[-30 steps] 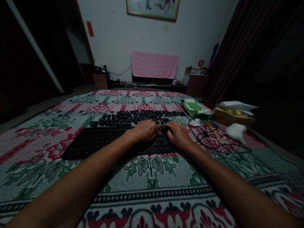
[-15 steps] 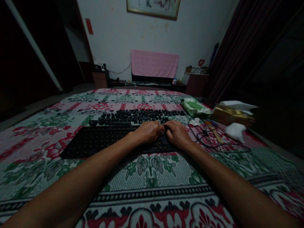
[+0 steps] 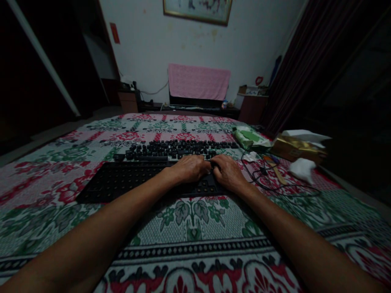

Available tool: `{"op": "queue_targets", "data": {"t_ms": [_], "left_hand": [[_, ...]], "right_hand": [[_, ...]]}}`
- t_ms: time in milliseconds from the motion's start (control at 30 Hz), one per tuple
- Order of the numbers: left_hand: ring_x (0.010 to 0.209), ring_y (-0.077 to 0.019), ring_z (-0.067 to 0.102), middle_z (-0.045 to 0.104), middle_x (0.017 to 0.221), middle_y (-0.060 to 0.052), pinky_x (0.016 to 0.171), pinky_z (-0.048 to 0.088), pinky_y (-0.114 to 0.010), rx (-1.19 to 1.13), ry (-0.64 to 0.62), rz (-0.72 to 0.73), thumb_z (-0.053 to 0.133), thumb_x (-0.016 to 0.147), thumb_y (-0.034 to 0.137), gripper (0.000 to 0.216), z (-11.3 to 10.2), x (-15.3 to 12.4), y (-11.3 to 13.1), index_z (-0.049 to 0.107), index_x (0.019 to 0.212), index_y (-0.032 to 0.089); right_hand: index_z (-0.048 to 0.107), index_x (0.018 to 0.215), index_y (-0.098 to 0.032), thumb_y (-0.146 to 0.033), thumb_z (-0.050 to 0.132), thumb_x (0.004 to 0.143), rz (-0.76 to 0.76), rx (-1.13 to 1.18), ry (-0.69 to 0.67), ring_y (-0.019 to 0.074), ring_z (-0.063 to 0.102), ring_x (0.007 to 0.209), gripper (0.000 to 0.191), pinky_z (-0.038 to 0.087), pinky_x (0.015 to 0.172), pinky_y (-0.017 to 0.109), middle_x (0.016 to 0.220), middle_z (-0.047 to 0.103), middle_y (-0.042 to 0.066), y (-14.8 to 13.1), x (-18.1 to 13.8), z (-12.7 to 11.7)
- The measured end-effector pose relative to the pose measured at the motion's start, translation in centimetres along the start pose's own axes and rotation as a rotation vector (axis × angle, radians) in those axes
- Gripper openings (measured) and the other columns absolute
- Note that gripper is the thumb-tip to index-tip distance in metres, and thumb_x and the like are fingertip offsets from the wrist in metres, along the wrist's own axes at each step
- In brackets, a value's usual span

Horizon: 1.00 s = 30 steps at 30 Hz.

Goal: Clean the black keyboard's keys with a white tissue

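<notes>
A black keyboard [image 3: 122,179] with its keycaps off lies on the patterned bedspread, bare key sockets showing. Over its right part, my left hand [image 3: 191,168] is closed, fingers curled, with a tiny pale bit at the fingertips. My right hand [image 3: 227,171] meets it from the other side, its fingers bent down and closed at the keyboard's upper right. What the fingertips of either hand pinch is too small and dark to make out. Behind the keyboard lie many loose black keycaps [image 3: 180,146], with a long space bar [image 3: 151,158] in front.
To the right are a black cable [image 3: 265,185], a wooden-handled brush or stick [image 3: 279,176], crumpled white tissue [image 3: 302,169], a green wipes pack [image 3: 252,137] and a gold tissue box [image 3: 297,148]. The bedspread [image 3: 189,221] stretches toward me.
Both hands stay at the same spot on the keyboard, with only slight finger movement. The keyboard's left end has shifted very slightly left.
</notes>
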<state>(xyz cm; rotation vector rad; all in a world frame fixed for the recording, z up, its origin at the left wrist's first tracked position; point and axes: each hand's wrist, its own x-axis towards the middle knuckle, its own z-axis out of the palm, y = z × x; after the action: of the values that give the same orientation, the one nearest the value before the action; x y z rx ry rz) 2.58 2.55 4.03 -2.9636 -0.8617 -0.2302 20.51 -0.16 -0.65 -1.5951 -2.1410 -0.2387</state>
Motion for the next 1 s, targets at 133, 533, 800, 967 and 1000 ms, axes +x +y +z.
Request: {"op": "queue_targets", "data": {"t_ms": [133, 533, 800, 967, 1000], "left_hand": [[0.073, -0.0157, 0.059, 0.066, 0.084, -0.005, 0.063, 0.041, -0.023, -0.015, -0.103, 0.017, 0.044, 0.081, 0.021, 0.026, -0.7, -0.2, -0.6, 0.065, 0.096, 0.022], [0.073, -0.0118, 0.059, 0.068, 0.082, -0.002, 0.066, 0.038, -0.020, -0.180, -0.144, 0.020, 0.048, 0.082, 0.024, 0.021, -1.4, -0.5, -2.2, 0.065, 0.093, 0.019], [0.065, -0.0111, 0.057, 0.067, 0.072, -0.001, 0.058, 0.036, -0.019, -0.226, -0.250, -0.009, 0.048, 0.081, 0.027, 0.020, -2.5, -1.0, -2.9, 0.066, 0.087, 0.017], [0.066, -0.0102, 0.057, 0.067, 0.074, 0.000, 0.061, 0.037, -0.019, -0.263, -0.138, 0.000, 0.046, 0.083, 0.026, 0.021, -2.0, -0.7, -2.0, 0.064, 0.091, 0.018], [0.066, -0.0105, 0.057, 0.067, 0.075, 0.000, 0.062, 0.037, -0.019, -0.237, -0.116, 0.020, 0.046, 0.083, 0.026, 0.021, -1.7, -0.5, -1.6, 0.064, 0.089, 0.018]], "right_hand": [[0.060, 0.102, -0.017, -0.013, 0.045, 0.076, -0.004, 0.007, 0.003, 0.0216, 0.050, 0.098, 0.030, 0.038, 0.088, 0.034, 0.103, 0.060, 0.009, 0.0, 0.0, -0.1], [0.060, 0.104, -0.016, -0.013, 0.045, 0.076, 0.001, 0.018, -0.002, 0.0215, 0.050, 0.098, 0.032, 0.037, 0.088, 0.034, 0.105, 0.060, 0.009, -0.1, 0.0, -0.2], [0.060, 0.104, -0.017, -0.013, 0.045, 0.076, 0.001, 0.019, 0.008, 0.0217, 0.050, 0.099, 0.032, 0.038, 0.088, 0.035, 0.106, 0.060, 0.009, -0.2, -0.1, -0.3], [0.060, 0.104, -0.016, -0.014, 0.044, 0.077, -0.002, 0.005, 0.002, 0.0216, 0.050, 0.098, 0.031, 0.038, 0.088, 0.034, 0.104, 0.060, 0.009, -0.2, -0.1, -0.3], [0.060, 0.103, -0.016, -0.014, 0.044, 0.077, -0.003, 0.002, 0.001, 0.0216, 0.050, 0.098, 0.031, 0.038, 0.088, 0.034, 0.104, 0.060, 0.009, -0.1, -0.1, -0.2]]}}
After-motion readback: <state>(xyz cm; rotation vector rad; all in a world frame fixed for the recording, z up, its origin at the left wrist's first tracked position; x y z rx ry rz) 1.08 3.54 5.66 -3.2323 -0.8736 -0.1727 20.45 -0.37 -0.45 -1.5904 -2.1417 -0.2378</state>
